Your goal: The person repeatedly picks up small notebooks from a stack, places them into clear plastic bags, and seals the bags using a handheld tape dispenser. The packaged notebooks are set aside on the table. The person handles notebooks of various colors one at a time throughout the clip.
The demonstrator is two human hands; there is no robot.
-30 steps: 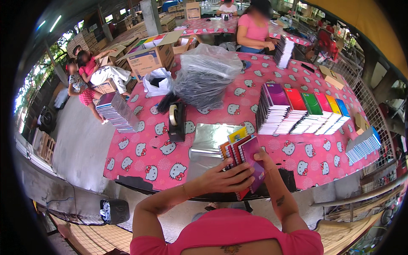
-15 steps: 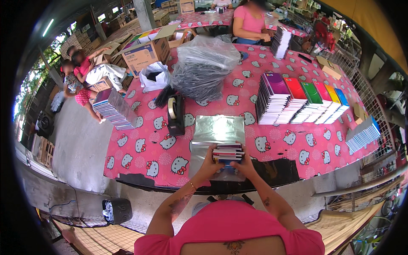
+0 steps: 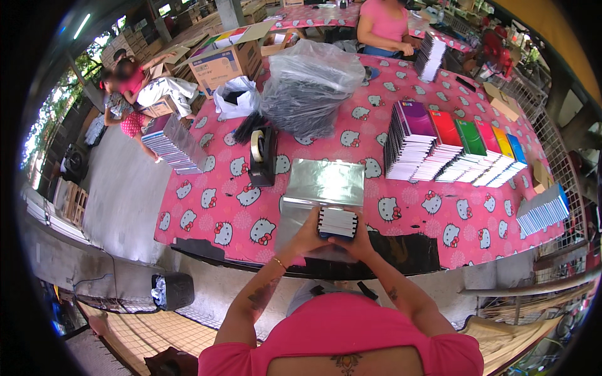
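Between my two hands, near the table's front edge, is a small stack of notebooks [image 3: 338, 222] with white page edges toward me and dark binding at the sides. My left hand [image 3: 308, 233] grips its left side, and my right hand [image 3: 359, 242] wraps round the right side with the thumb along the front. Under and beyond the stack lie shiny clear plastic sleeves [image 3: 325, 178]. Left of these stands a black tape dispenser [image 3: 263, 160] with a roll of tape.
Rows of coloured notebooks [image 3: 439, 147] stand to the right, blue ones [image 3: 544, 210] farther right. A big plastic bag of black strips [image 3: 307, 100] sits at the back. Another notebook pile [image 3: 172, 147] is at the left edge. A person in pink [image 3: 385, 28] works across the table.
The notebook stack has been turned in my hands: coloured spines faced up before, now white page edges and dark bindings show. The view has shifted slightly.
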